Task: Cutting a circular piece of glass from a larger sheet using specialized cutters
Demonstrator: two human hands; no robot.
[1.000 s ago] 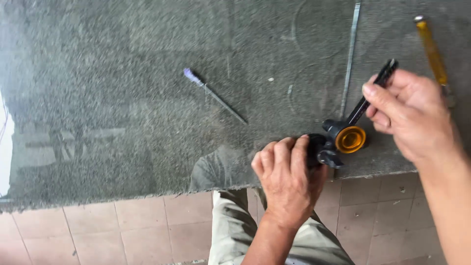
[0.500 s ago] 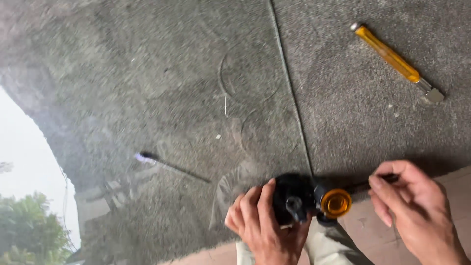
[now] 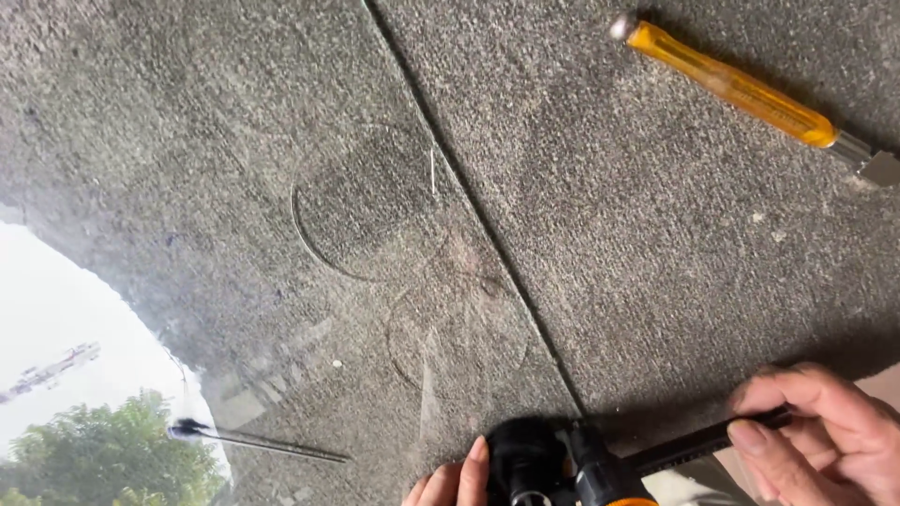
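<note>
On glass: two hands [image 3: 825,431], one cutter [image 3: 581,464].

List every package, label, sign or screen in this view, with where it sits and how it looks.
None: no package, label, sign or screen shows.
Only tools lie on the grey carpeted surface under glass:
Amber-handled tool with metal tip, upper right, long and slim.
Thin dark pen-like rod, lower left.
Black suction-cup tool with orange knob and black bar, bottom centre, between the left hand and the right hand.
</note>
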